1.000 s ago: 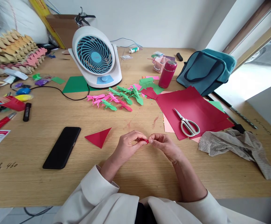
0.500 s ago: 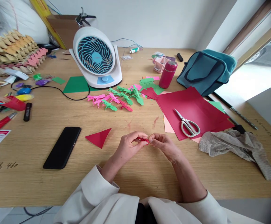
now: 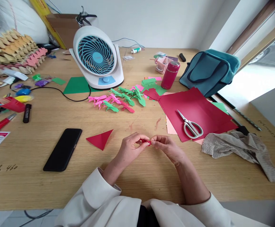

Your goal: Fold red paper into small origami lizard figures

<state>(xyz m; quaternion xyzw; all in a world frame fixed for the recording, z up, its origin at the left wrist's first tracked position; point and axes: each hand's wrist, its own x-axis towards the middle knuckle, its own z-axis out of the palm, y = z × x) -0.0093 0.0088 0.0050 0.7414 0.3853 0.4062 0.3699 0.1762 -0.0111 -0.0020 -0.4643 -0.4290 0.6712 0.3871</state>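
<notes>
My left hand [image 3: 131, 147] and my right hand [image 3: 166, 147] meet just above the wooden table [image 3: 137, 176], fingertips pinched together on a small folded red paper piece [image 3: 146, 141]. Only a sliver of the red piece shows between the fingers. A red paper triangle [image 3: 99, 139] lies flat just left of my left hand. A black phone [image 3: 63, 149] lies further left. Red paper sheets [image 3: 194, 110] with white-handled scissors [image 3: 190, 125] on them lie to the right, beyond my right hand.
Folded pink and green paper figures [image 3: 118, 99] lie in the middle. Behind them stand a white and blue fan [image 3: 96, 58], a red bottle [image 3: 170, 75] and a teal bag [image 3: 209, 71]. A crumpled cloth [image 3: 241, 148] lies right; pens and tools [image 3: 9, 107] lie left.
My fingers have shifted slightly on the small red piece; the hands stay in the same place. Nothing else on the table has moved.
</notes>
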